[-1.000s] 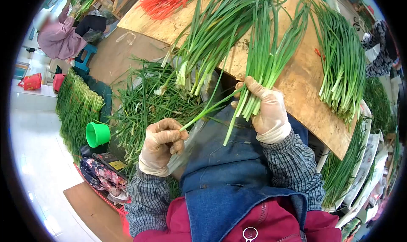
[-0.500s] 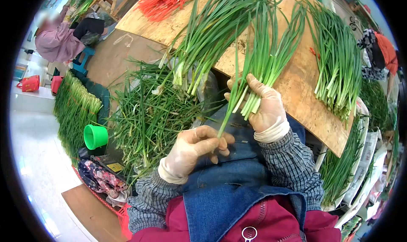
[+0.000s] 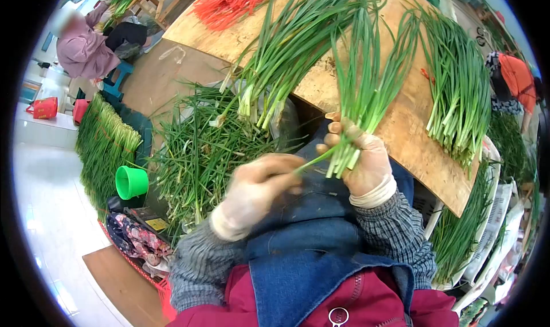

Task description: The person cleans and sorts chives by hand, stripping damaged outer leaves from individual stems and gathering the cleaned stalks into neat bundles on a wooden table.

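My right hand [image 3: 366,158], in a thin pale glove, grips a small bunch of garlic chives [image 3: 372,92]. Their pale cut ends poke out below the fingers, and the leaves fan upward over the wooden board. My left hand [image 3: 258,192], gloved too and blurred by motion, pinches a single green strand that stretches across to the bunch. On the board, just left of the held bunch, lies a loose heap of garlic chives [image 3: 309,40]. A neater pile of garlic chives [image 3: 458,81] rests toward the board's right side.
Leaf trimmings [image 3: 200,149] fill a lined container on my left, beside a green bucket [image 3: 132,182]. Red ties [image 3: 229,3] lie on the wooden board [image 3: 424,149]. Bundled chives [image 3: 106,149] stand farther left. Another person [image 3: 86,46] sits at the upper left.
My left hand has pulled slightly left and up, bringing the strand from steep to nearly level. My right hand keeps the bunch, now a bit lower with its leaves more upright.
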`<state>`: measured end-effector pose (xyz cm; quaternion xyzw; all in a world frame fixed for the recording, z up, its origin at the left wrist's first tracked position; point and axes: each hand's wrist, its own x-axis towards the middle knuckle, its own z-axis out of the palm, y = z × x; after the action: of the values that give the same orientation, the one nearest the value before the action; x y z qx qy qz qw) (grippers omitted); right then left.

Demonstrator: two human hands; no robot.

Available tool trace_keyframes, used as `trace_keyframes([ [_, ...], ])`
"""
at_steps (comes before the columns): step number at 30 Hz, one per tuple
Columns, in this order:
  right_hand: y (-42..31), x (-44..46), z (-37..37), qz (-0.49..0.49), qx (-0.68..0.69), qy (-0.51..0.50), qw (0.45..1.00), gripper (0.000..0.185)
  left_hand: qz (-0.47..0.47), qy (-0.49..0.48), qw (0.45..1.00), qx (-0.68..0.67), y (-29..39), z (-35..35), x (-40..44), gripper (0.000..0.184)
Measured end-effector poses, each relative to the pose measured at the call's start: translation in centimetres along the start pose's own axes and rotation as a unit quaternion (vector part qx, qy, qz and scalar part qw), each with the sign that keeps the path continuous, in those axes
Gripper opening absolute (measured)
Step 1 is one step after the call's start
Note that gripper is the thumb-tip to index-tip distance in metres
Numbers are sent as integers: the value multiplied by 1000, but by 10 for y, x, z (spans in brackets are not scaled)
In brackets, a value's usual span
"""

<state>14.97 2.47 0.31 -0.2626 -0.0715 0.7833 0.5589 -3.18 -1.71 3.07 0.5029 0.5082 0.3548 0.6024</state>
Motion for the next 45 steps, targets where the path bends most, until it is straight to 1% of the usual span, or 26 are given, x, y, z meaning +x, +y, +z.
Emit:
trace_keyframes([
  [2, -12, 2, -5, 48, 60, -29, 997, 23, 69, 83, 977, 184, -3, -42, -30, 6],
  [4, -23, 1, 7, 53, 11, 27, 998, 22, -39, 144, 975, 167, -19, -94, -69, 8],
  [5, -27, 3, 5, 57, 2, 29, 998, 22, -32, 159, 969, 185, -40, -124, -89, 8],
  [6, -34, 4, 1, 62, -8, 31, 998, 22, -110, 224, 930, 271, -61, -148, -107, 8],
  [7, -38, 6, -4, 61, 7, 5, 998, 23, -240, 239, 790, 511, -68, -157, -115, 8],
  [8, -43, 2, 4, 46, 28, -36, 998, 22, -250, 201, 651, 688, -77, -157, -118, 12],
  [10, -55, -4, 12, 16, 77, -151, 985, 31, 64, 305, 780, 543, -67, -126, -90, 14],
  [11, -59, -9, 21, -5, 84, -173, 981, 32, 126, 294, 832, 453, -45, -95, -65, 15],
  [12, -64, -12, 30, -25, 90, -199, 975, 33, 122, 287, 861, 402, -25, -65, -46, 16],
  [14, -65, -8, 35, -22, 90, -215, 972, 32, 203, 255, 834, 446, -7, -31, -8, 21],
  [16, -58, 9, 19, 25, 75, -185, 980, 29, 257, 249, 764, 537, 5, -7, 30, 29],
  [17, -50, 12, 16, 44, 50, -98, 993, 29, 250, 239, 734, 585, 4, -1, 50, 28],
  [20, -29, 18, 4, 117, 93, -24, 988, 27, 276, 269, 633, 672, -19, -8, 92, 16],
  [22, -26, 19, 8, 121, 79, -19, 989, 26, 279, 278, 670, 629, -7, -16, 67, 10],
  [23, -26, 19, 8, 123, 76, -15, 989, 25, 274, 283, 719, 573, 0, -23, 44, 4],
  [24, -27, 20, 8, 119, 67, -13, 991, 25, 324, 297, 740, 510, 0, -33, 23, 6],
  [25, -30, 22, 8, 116, 57, -13, 992, 24, 306, 267, 785, 467, -7, -50, 1, 13],
  [27, -30, 25, 10, 114, 53, -18, 992, 23, 96, 208, 895, 382, -26, -93, -50, 7],
  [28, -28, 27, 9, 112, 52, -26, 992, 23, 0, 231, 881, 412, -47, -117, -74, 7],
  [30, -26, 29, 5, 112, 47, -42, 992, 22, -211, 208, 708, 641, -68, -149, -99, 8],
  [32, -24, 28, 5, 102, 48, -46, 993, 22, -162, 244, 668, 685, -83, -155, -100, 15],
  [34, -27, 24, 10, 95, 40, -39, 994, 22, 46, 321, 794, 514, -59, -127, -60, 23],
  [36, -28, 25, 8, 90, 35, -49, 994, 23, 178, 331, 794, 478, -30, -98, -13, 25],
  [40, -26, 22, 10, 85, 30, -31, 995, 22, 153, 294, 772, 542, -2, -72, 55, 25],
  [44, -26, 22, 6, 83, 19, -17, 996, 21, 236, 335, 821, 398, -34, -97, 37, 18],
  [45, -26, 22, 6, 84, 20, -8, 996, 21, 191, 375, 833, 359, -41, -104, 17, 16],
])
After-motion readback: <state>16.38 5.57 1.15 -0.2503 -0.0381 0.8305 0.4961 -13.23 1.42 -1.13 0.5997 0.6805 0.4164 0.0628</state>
